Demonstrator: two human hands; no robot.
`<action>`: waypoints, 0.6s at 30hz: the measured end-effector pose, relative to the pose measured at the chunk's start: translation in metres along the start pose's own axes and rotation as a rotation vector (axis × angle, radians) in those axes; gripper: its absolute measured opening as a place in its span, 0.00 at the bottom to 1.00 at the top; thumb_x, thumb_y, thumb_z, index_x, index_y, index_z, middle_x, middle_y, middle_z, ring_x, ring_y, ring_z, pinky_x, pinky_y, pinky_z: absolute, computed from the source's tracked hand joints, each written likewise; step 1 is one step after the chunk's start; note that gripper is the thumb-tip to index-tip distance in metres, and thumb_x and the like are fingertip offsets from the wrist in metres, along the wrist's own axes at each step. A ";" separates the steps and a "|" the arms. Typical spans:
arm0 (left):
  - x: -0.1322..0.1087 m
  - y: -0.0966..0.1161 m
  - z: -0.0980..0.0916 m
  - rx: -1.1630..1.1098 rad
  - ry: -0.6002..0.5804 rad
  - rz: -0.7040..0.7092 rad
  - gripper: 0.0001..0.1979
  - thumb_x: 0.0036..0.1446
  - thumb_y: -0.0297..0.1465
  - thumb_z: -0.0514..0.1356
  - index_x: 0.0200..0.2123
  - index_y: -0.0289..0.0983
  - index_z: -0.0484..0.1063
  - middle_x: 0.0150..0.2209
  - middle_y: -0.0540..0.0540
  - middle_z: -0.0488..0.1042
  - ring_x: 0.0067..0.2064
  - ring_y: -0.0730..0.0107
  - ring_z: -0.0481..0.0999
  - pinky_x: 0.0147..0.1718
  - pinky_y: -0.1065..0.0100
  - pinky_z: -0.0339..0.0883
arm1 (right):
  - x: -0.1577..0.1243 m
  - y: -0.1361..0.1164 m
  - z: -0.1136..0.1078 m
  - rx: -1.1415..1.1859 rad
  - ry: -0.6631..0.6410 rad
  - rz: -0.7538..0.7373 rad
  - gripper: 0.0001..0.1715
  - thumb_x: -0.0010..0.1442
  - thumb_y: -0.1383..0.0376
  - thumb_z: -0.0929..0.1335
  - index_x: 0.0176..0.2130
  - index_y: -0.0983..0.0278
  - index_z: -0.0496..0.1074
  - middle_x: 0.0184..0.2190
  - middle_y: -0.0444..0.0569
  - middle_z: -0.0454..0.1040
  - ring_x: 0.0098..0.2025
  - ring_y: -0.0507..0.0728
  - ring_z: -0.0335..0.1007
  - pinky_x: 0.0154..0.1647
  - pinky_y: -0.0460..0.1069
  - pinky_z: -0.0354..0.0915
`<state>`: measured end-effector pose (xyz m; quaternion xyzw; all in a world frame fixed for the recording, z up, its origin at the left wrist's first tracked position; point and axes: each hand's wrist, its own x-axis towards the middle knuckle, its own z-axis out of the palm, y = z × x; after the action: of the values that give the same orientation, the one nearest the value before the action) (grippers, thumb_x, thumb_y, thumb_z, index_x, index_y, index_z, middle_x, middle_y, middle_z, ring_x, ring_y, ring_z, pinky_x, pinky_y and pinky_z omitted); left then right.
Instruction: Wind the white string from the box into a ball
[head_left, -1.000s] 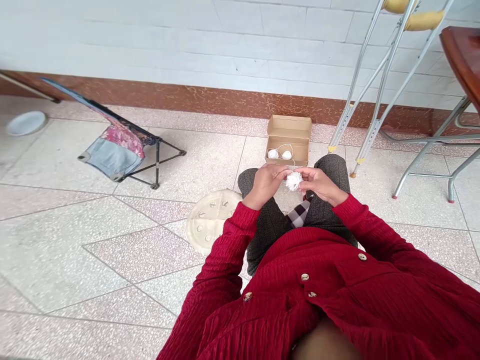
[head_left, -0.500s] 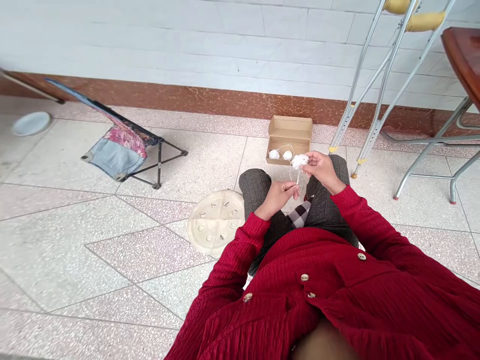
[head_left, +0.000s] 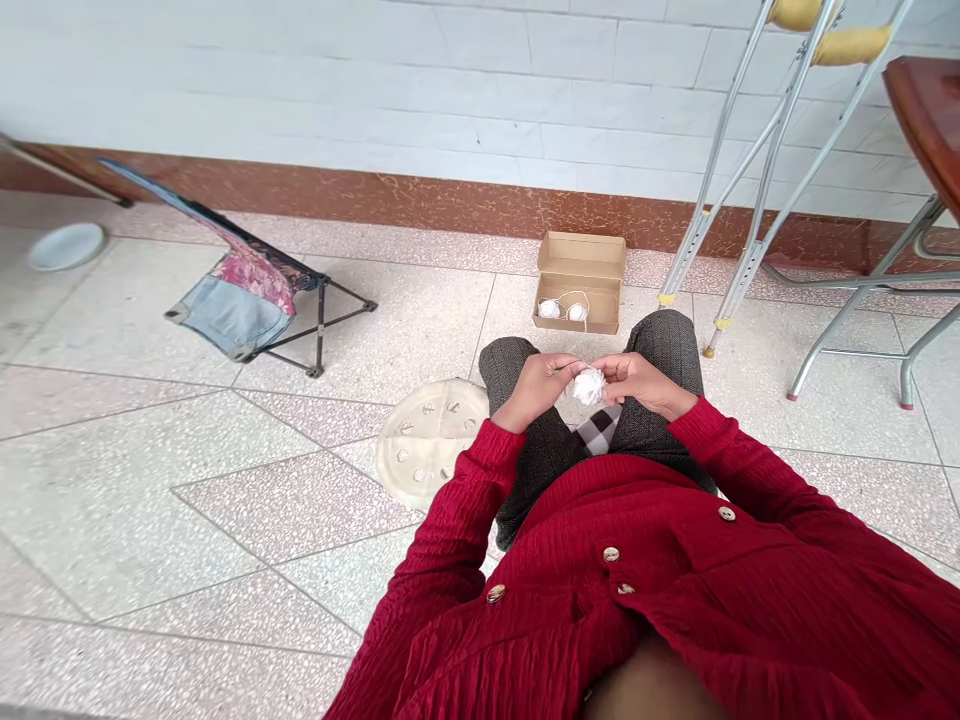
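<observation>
Between my hands, just above my lap, is a white yarn pompom [head_left: 589, 386]. My right hand [head_left: 637, 382] has its fingers closed on the pompom's right side. My left hand [head_left: 541, 384] is pinched at the upper left edge of the pompom; the white yarn it held is hardly visible now, so what lies between its fingertips is hidden. Beyond my knees an open cardboard box [head_left: 581, 262] stands on the floor. Two white yarn balls, a left one [head_left: 549, 309] and a right one [head_left: 577, 312], lie in it with a loose strand [head_left: 564, 292].
A round cream mat with holes [head_left: 431, 440] lies left of my legs. Farther left are a folding chair [head_left: 232, 300] and a pale basin [head_left: 66, 247]. Metal crutches [head_left: 750, 200] lean against the wall at right, beside a brown-topped piece of furniture with metal legs [head_left: 926, 120].
The pompom has come down and nearer my body in my right hand. My left hand has risen slightly to its edge. The yarn strand that hung between my hands no longer shows.
</observation>
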<state>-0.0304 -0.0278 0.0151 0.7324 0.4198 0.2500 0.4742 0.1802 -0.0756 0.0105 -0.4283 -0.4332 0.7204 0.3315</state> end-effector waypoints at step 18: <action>-0.029 0.024 0.005 0.231 0.017 0.078 0.19 0.67 0.35 0.55 0.23 0.38 0.71 0.25 0.49 0.73 0.32 0.68 0.70 0.47 0.65 0.64 | 0.009 0.007 -0.014 -0.585 0.218 -0.121 0.15 0.42 0.69 0.75 0.35 0.63 0.76 0.24 0.39 0.72 0.25 0.50 0.64 0.28 0.46 0.56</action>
<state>-0.0331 -0.0597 0.0355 0.7959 0.4209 0.2244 0.3729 0.1883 -0.0659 -0.0027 -0.5537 -0.6085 0.4941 0.2811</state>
